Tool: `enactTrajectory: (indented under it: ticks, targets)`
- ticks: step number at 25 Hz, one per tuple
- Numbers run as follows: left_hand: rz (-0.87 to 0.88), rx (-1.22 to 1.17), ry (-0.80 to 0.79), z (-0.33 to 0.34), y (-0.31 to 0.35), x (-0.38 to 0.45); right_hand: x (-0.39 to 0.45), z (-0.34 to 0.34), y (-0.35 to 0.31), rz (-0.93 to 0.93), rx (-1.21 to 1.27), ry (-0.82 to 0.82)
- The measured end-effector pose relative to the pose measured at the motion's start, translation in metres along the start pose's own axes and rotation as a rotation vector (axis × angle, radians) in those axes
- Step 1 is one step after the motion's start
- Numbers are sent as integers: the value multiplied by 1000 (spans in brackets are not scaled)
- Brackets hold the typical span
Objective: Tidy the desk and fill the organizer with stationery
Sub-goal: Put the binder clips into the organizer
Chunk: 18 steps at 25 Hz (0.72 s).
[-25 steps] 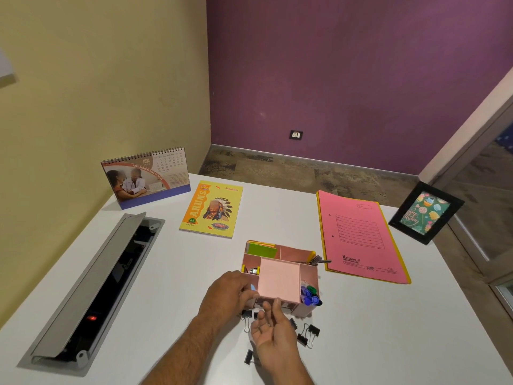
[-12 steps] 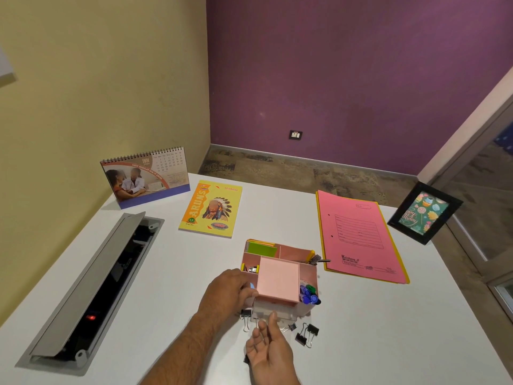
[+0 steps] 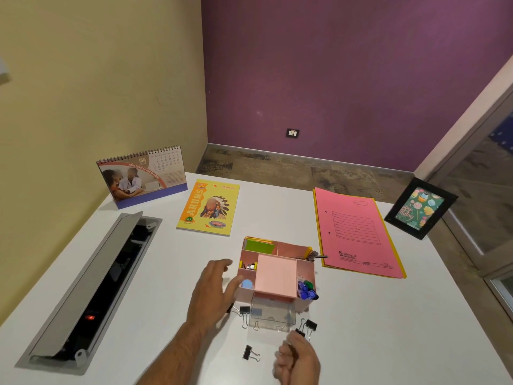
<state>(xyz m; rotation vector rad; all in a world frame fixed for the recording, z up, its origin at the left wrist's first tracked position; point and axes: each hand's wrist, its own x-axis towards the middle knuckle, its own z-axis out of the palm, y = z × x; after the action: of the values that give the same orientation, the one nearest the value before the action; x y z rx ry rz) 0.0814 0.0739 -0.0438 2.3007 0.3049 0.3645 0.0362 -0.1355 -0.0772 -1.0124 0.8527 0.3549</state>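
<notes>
The pink organizer point(image 3: 276, 275) stands mid-desk with green sticky notes point(image 3: 258, 245), blue and green markers point(image 3: 306, 290) and small items in its compartments. Its clear drawer point(image 3: 273, 315) is pulled out at the front. Black binder clips lie around it: one at the drawer's left corner point(image 3: 244, 312), one to the right point(image 3: 311, 325), one nearer me point(image 3: 249, 352). My left hand point(image 3: 213, 293) is open with fingers spread, against the organizer's left side. My right hand point(image 3: 298, 359) is loosely curled and holds nothing visible. Its fingertips touch a clip point(image 3: 300, 332).
On the white desk point(image 3: 388, 329) lie a yellow notebook point(image 3: 208, 207), a pink file folder point(image 3: 356, 232) and a desk calendar point(image 3: 141, 176). A black picture frame point(image 3: 419, 208) leans at the right edge. An open cable tray point(image 3: 91, 287) runs along the left.
The clear drawer has slid out of the organizer's front. My right hand has drawn back toward me and to the right, curling by a clip. My left hand's fingers have spread.
</notes>
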Motion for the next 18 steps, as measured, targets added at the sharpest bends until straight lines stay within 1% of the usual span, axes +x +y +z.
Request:
enactTrajectory:
  ticks: [1,2,3,4,5,6,7,8,9,10,12,14,16,18]
  targets:
    - [-5,27,30,0,-9,-2,4,-10,-3,-207,-140,97]
    - [3,80,21,1,-18,-6,8,-20,-7,-459,-322,216]
    - [25,142,-23,1,-27,-12,13,-29,-12,-733,-514,275]
    - [44,202,-98,5,-37,-19,21,-40,-16,-961,-738,256]
    - [73,274,-185,9,-47,-27,28,-48,-22,-1097,-1009,203]
    - [103,367,-277,13,-56,-35,40,-56,-23,-1108,-1287,131]
    - [144,465,-346,18,-63,-44,51,-62,-23,-1069,-1520,95]
    - [155,542,-447,22,-69,-52,59,-66,-21,-1030,-1713,50]
    - [153,603,-516,28,-73,-59,63,-67,-19,-1067,-1838,27]
    - [153,629,-551,34,-74,-64,67,-67,-15,-1115,-1914,-4]
    - [148,614,-609,42,-71,-71,67,-64,-8,-1114,-2015,-50]
    - [145,581,-625,47,-66,-76,67,-62,-3,-1126,-2044,-55]
    - [149,594,-641,50,-60,-80,65,-61,2,-1198,-2056,-76]
    - [187,606,-612,53,-59,-84,62,-60,8,-1214,-2083,-133]
